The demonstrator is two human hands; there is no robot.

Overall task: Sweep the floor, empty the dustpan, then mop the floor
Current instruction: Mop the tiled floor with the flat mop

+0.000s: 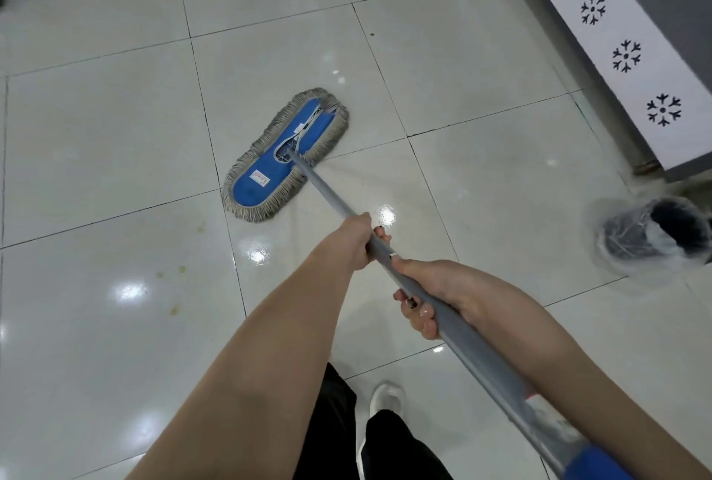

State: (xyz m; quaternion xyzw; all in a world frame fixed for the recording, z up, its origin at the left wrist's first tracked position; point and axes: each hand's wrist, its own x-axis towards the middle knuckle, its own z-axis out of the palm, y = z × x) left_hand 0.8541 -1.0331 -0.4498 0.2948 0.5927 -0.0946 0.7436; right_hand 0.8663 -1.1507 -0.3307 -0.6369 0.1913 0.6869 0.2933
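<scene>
Mop: flat blue head, grey fringe, grey handle.

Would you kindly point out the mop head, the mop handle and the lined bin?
mop head (250, 190), head view, blue top panel.
mop handle (327, 188), head view, bare grey shaft.
lined bin (632, 238), head view, dark side wall.

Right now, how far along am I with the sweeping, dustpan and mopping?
Sweeping and emptying look done, unconfirmed: no broom or dustpan is in view. Mopping is in hand: the left hand and right hand grip the mop handle, mop head flat on the tiles. Left: yellowish stains on the near left tile and a dark speck farther ahead.
</scene>
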